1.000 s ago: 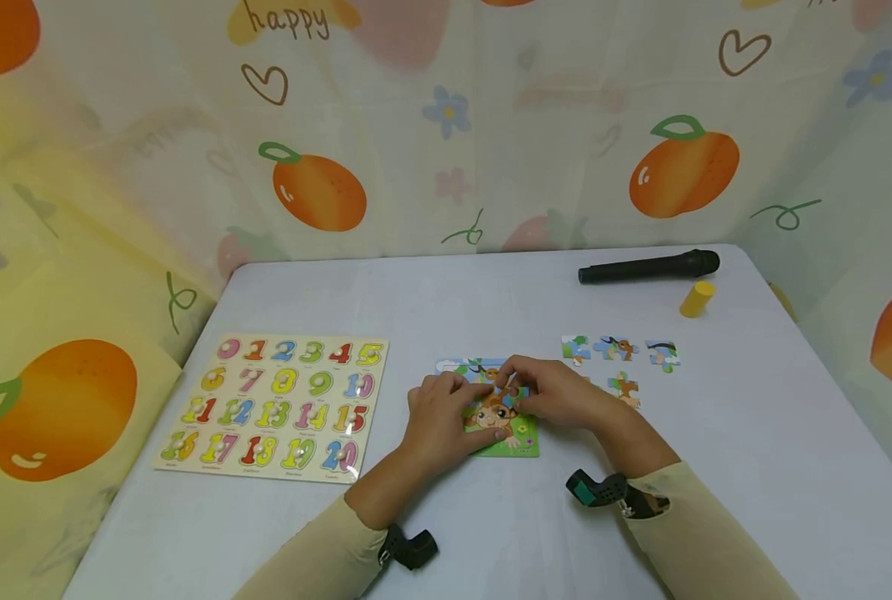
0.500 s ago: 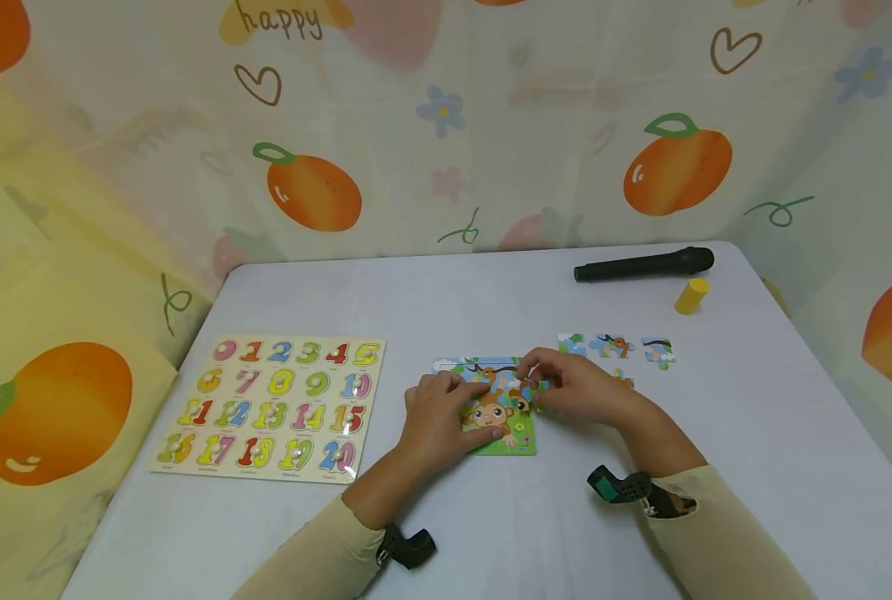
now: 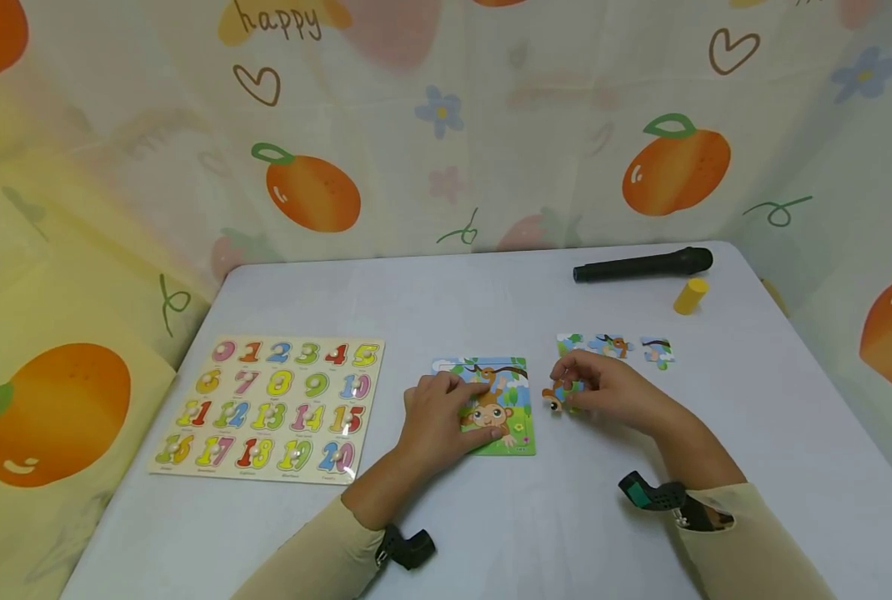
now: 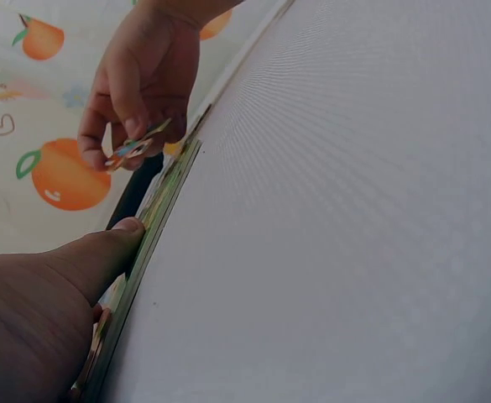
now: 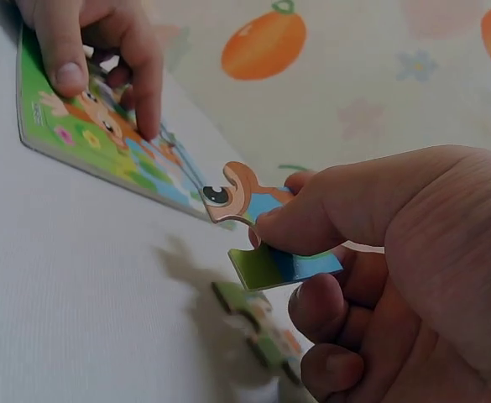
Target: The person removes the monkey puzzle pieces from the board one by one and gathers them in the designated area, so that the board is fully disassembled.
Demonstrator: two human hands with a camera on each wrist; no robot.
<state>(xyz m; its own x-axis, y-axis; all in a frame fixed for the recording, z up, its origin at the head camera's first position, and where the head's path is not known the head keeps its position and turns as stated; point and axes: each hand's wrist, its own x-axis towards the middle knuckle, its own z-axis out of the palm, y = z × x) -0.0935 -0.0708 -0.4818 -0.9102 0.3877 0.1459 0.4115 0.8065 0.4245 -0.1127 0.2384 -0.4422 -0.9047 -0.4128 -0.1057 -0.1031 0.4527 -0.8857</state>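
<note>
My left hand (image 3: 442, 417) rests on a monkey jigsaw board (image 3: 517, 433), thumb low on the picture and index finger higher up. In the right wrist view that thumb and finger lie on the board's face (image 5: 60, 143); the other fingers are partly hidden. Right of the board, my right hand (image 3: 614, 392) pinches a jigsaw piece (image 3: 553, 402) between thumb and fingers. The right wrist view shows an eye, brown fur and a blue-green part on this piece (image 5: 238, 191). It is held above the table, apart from the board.
Loose jigsaw pieces (image 3: 657, 352) lie behind my right hand, and a blurred one (image 5: 266, 340) is below the held piece. A number board (image 3: 374, 400) lies at left. A black microphone (image 3: 641, 267) and a yellow cylinder (image 3: 690, 297) stand toward the back right.
My right hand has moved right, away from the board, carrying the pinched jigsaw piece, which has uncovered the board's right side. The left hand has stayed on the board.
</note>
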